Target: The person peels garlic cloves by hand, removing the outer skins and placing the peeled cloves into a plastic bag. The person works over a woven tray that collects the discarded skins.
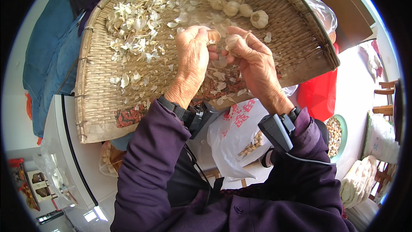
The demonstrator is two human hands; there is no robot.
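Between the thumb and fingers of my left hand (193, 51) is a garlic clove (213, 36), brownish in its skin. My right hand (257, 56) grips a pale garlic bulb (234, 43) close beside it, with a small gap between the two. Both hands are above a woven wicker winnowing basket (96, 93). Beyond the right hand, several whole garlic bulbs (231, 8) sit in the basket. A heap of papery garlic skins (138, 22) covers the basket's left side, and loose flakes are scattered under my hands.
Below the basket hangs a white plastic bag (225, 148) with garlic cloves (252, 145) inside. A green basin (343, 135) of cloves stands on the floor at right, near a red bag (317, 95). A white cabinet (77, 161) is at left; cardboard (344, 6) stands at upper right.
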